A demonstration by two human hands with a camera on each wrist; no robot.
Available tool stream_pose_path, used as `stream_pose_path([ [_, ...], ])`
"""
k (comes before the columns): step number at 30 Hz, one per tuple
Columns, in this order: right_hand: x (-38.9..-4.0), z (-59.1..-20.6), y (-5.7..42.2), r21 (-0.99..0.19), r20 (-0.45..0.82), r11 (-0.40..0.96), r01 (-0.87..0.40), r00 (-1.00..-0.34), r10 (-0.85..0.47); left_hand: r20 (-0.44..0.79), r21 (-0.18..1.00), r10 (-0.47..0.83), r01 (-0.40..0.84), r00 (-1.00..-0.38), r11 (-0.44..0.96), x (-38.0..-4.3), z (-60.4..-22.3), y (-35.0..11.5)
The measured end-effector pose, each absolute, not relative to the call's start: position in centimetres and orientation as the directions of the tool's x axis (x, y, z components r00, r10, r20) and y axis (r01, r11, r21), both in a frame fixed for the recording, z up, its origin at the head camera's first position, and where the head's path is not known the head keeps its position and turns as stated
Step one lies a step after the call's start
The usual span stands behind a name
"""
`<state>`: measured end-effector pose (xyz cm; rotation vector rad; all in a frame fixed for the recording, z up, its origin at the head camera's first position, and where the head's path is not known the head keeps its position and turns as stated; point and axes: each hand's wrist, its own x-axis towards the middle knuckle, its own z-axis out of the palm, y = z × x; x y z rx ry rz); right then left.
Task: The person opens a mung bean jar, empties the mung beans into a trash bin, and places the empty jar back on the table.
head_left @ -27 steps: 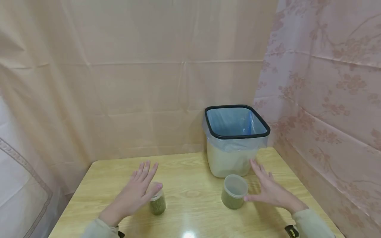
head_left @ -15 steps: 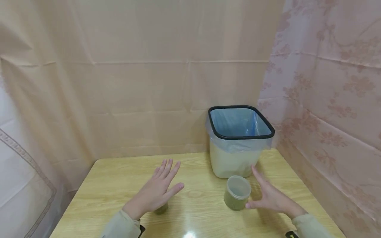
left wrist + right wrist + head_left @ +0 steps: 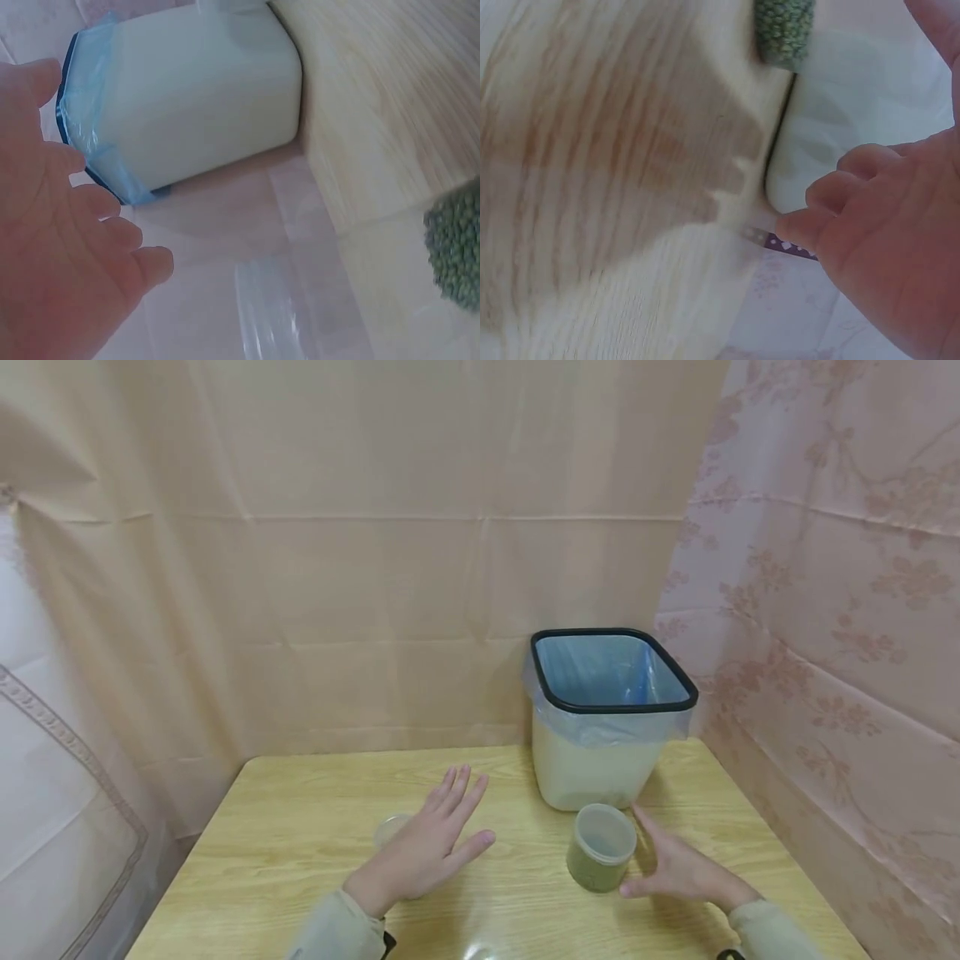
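1) Holds the left hand (image 3: 423, 860) released, with straight, spread fingers and thumb set apart, above the near middle of the wooden table (image 3: 315, 827)
2) Partly covers with that hand a round, clear-topped jar (image 3: 390, 829) to the left; cannot tell about contact between the two
3) Holds the right hand (image 3: 681, 864) released as well, with thumb and forefinger spread wide and the other fingers mostly hidden from the head camera, just right of a translucent round container (image 3: 602, 847)
4) Cannot tell about thumb and container: touching or only just beside
5) Has the container upright on the near right part of the table, with green grains (image 3: 457, 244) in the lower half and a bare translucent wall above
6) Has a cream bin (image 3: 592, 768) standing upright at the far right of the table, just beyond the container
7) Shows on the bin a black rim (image 3: 615, 708) and a thin blue liner (image 3: 600, 664), folded down over the outside
8) Wears a pale left sleeve (image 3: 337, 927) and a matching right sleeve (image 3: 772, 933)
9) Has a beige cloth (image 3: 375, 568) hanging beyond the far edge, and a pink flowered cloth (image 3: 840, 610) on the right
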<state>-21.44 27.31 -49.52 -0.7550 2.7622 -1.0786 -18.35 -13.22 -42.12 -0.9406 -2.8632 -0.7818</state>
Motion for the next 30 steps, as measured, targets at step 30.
stream_pose_path([
  [30,-22.7,-50.9,25.8,-0.702,0.098,0.547,-0.456,-0.823,-0.560,0.158,0.486,0.573,0.568,-0.804,0.664,-18.7,-44.6,-9.6],
])
